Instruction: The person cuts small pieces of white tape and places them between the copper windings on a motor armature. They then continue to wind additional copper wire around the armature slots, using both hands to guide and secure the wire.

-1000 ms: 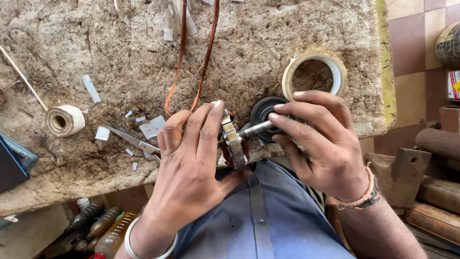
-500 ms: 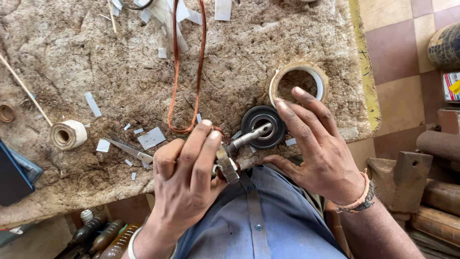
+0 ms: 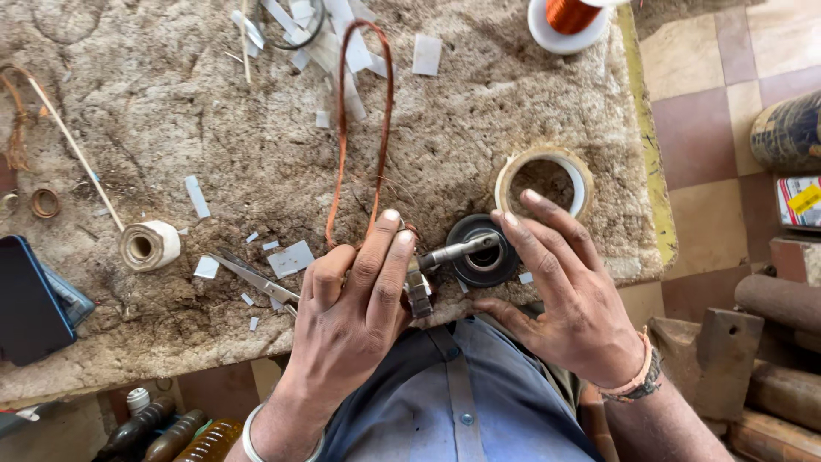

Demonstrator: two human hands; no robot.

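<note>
My left hand (image 3: pixel 355 299) grips a small metal motor part (image 3: pixel 419 287) at the bench's near edge. Its steel shaft (image 3: pixel 453 251) sticks out to the right over a black ring (image 3: pixel 483 261). A long loop of copper wire (image 3: pixel 342 128) runs from the part up across the bench. My right hand (image 3: pixel 573 299) hovers just right of the shaft, fingers spread and holding nothing, with its fingertips near the black ring and a cream tape roll (image 3: pixel 547 175).
On the worn bench (image 3: pixel 171 103), scissors (image 3: pixel 256 278) lie left of my left hand, among white paper scraps (image 3: pixel 291 257). Further left are a small tape roll (image 3: pixel 147 246), a thin stick (image 3: pixel 77 154) and a dark phone (image 3: pixel 30 299). A copper wire spool (image 3: pixel 569 17) stands at the back. Metal pieces (image 3: pixel 710 359) lie on the floor at right.
My right hand has let go of the shaft and drawn back to the right with its fingers spread. My left hand still holds the part.
</note>
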